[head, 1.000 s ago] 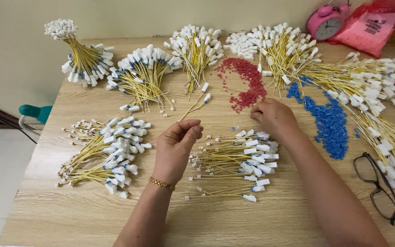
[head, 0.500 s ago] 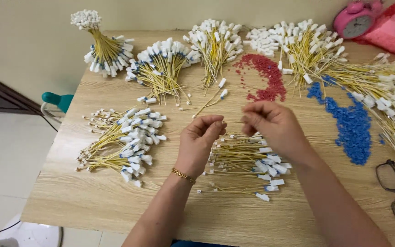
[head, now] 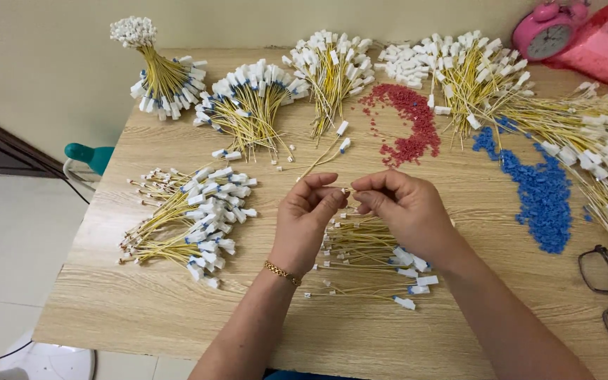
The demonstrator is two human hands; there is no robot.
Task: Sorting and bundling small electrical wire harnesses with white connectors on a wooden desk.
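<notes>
Yellow wire end [head: 347, 191], thin and tipped with a tiny metal terminal, is pinched between both hands above the table's middle; the left hand [head: 309, 219] curls palm-down with thumb and forefinger closed on it, and the right hand [head: 402, 207] meets it from three o'clock, fingertips gripping likewise. A loose pile of yellow wires [head: 371, 257] with white connectors lies at six o'clock beneath the hands; red pellets [head: 409, 127] sit at twelve o'clock, blue pellets [head: 540, 193] at three.

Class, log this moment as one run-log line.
left hand: pinching thin yellow wire tip | right hand: pinching same tip | below: pile of yellow wires with white connectors | light wooden table
</notes>
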